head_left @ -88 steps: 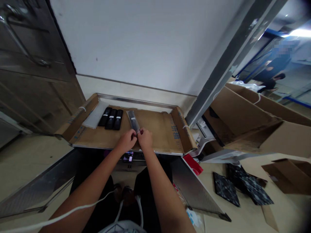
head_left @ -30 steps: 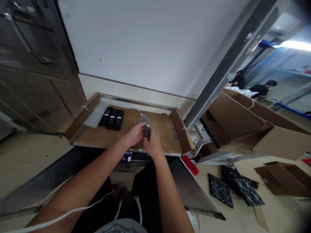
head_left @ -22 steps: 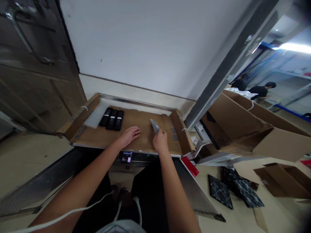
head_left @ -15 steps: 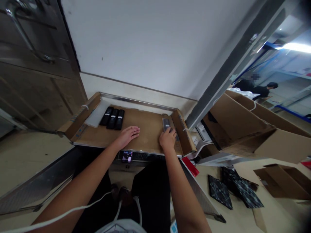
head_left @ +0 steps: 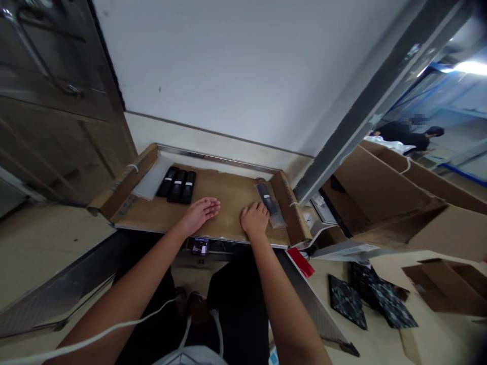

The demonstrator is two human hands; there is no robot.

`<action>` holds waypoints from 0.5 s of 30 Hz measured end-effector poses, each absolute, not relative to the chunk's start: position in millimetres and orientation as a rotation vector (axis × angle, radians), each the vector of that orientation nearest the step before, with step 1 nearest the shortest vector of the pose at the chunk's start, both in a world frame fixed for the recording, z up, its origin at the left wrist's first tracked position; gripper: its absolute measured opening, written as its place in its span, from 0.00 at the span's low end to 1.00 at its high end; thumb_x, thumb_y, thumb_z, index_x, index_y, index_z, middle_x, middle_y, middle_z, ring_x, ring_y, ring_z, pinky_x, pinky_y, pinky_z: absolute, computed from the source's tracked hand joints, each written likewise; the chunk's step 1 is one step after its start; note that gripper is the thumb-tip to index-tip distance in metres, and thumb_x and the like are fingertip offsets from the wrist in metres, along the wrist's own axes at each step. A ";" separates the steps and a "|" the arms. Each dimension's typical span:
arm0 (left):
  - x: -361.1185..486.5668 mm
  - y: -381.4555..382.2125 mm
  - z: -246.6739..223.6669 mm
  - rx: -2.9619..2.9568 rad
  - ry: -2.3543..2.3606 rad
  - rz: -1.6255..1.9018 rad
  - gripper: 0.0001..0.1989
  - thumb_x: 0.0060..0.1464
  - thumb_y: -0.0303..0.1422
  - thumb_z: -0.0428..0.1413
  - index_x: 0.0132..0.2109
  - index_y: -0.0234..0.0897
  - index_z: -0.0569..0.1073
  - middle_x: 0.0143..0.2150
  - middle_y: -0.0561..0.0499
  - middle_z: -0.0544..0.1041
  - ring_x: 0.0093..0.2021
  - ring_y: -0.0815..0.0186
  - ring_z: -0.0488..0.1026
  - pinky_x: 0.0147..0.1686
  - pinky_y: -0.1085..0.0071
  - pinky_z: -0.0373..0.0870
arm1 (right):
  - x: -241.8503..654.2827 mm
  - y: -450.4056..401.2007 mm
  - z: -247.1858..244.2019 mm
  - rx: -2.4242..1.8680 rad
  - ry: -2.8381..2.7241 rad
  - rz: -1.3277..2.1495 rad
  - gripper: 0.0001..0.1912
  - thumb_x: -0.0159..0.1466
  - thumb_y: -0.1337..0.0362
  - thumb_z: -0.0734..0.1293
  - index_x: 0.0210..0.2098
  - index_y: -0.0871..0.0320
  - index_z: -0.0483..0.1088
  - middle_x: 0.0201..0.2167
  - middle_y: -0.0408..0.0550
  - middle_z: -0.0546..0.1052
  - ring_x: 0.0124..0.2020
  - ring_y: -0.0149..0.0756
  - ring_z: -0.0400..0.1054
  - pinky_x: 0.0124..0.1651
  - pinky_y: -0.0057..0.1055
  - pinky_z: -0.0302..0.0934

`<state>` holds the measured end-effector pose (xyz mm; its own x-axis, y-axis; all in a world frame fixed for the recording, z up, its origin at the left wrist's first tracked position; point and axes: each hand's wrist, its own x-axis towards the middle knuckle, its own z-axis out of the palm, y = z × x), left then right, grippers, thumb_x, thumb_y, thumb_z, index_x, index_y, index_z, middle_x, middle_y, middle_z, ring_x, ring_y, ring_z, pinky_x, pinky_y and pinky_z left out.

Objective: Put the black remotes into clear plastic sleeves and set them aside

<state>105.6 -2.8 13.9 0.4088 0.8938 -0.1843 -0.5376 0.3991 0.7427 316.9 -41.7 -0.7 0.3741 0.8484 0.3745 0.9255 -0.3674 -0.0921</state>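
Three black, oblong, white-labelled devices (head_left: 177,185) lay toward the left edge of the cardboard-lined counter (head_left: 228,185). The left hand (head_left: 198,215) hung loose; the right hand (head_left: 255,219), grip released, lay beside a black oblong device in clear plastic (head_left: 267,199) near the right edge.

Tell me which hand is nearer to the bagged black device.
Right. The right hand is just left of the bagged black device; whether they touch is unclear. The left hand is farther left across the cardboard, nearer the three black devices.
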 end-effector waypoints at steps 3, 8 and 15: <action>105.6 -2.2 13.4 0.659 0.632 0.985 0.07 0.56 0.27 0.57 0.41 0.32 0.77 0.44 0.42 0.80 0.43 0.63 0.78 0.47 0.65 0.73 | 320.4 -28.5 -1.6 -2.313 -1.608 -0.395 0.25 0.68 0.60 0.56 0.59 0.70 0.64 0.61 0.74 0.64 0.59 0.59 0.60 0.57 0.52 0.55; 105.6 -2.9 14.0 0.687 0.650 0.986 0.07 0.54 0.27 0.58 0.41 0.32 0.77 0.43 0.42 0.80 0.41 0.64 0.77 0.45 0.67 0.72 | 334.0 8.2 -8.7 -2.189 -1.716 -0.225 0.24 0.67 0.67 0.55 0.60 0.73 0.62 0.63 0.76 0.61 0.64 0.56 0.56 0.62 0.50 0.51; 104.2 -4.3 13.0 0.687 0.637 1.002 0.08 0.53 0.28 0.59 0.41 0.32 0.77 0.42 0.43 0.80 0.40 0.65 0.77 0.44 0.67 0.71 | 351.3 37.8 -13.9 -2.177 -1.479 -0.150 0.25 0.62 0.74 0.55 0.57 0.78 0.61 0.62 0.80 0.61 0.66 0.56 0.53 0.64 0.53 0.50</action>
<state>104.2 -4.3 13.0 0.3991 0.9025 -0.1619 -0.5288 0.3708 0.7634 351.3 37.8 -13.9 0.4037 0.8410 0.3602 0.8963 -0.2846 -0.3400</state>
